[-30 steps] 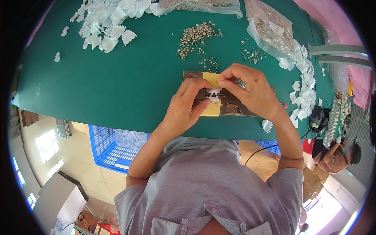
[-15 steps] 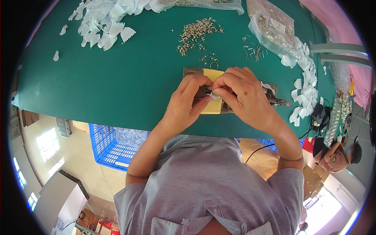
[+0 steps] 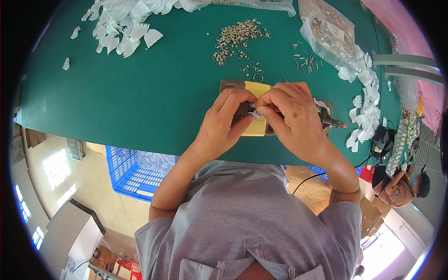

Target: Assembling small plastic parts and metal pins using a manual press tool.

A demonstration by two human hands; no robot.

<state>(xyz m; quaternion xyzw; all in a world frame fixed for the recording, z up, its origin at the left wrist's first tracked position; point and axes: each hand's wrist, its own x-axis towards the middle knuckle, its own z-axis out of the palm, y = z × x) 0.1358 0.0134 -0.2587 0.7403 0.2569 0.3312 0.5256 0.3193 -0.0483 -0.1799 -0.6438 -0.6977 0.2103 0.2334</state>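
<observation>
My left hand (image 3: 217,119) and my right hand (image 3: 295,114) meet over a wooden board (image 3: 229,84) wrapped with a yellow band (image 3: 255,130). Between the fingertips of both hands is a small white plastic clip piece (image 3: 256,115), mostly covered by the fingers. Both hands are closed in a pinch on it. A dark metal tool with a red tip (image 3: 334,122) lies on the board beside my right hand. Just beyond the board are a metal ring (image 3: 257,78) and a heap of small metal springs (image 3: 237,38).
White toothed plastic pieces (image 3: 128,30) are heaped at the far left, with more pieces (image 3: 368,100) along the right. Thin metal pins (image 3: 308,61) lie near a clear bag (image 3: 330,35) of metal parts. A blue basket (image 3: 126,175) stands below the table edge. Another person (image 3: 396,189) is at right.
Both hands keep their pinch on the clip piece, with the right fingers shifted very slightly. The whole view has moved a little, so the table items appear slightly displaced.
</observation>
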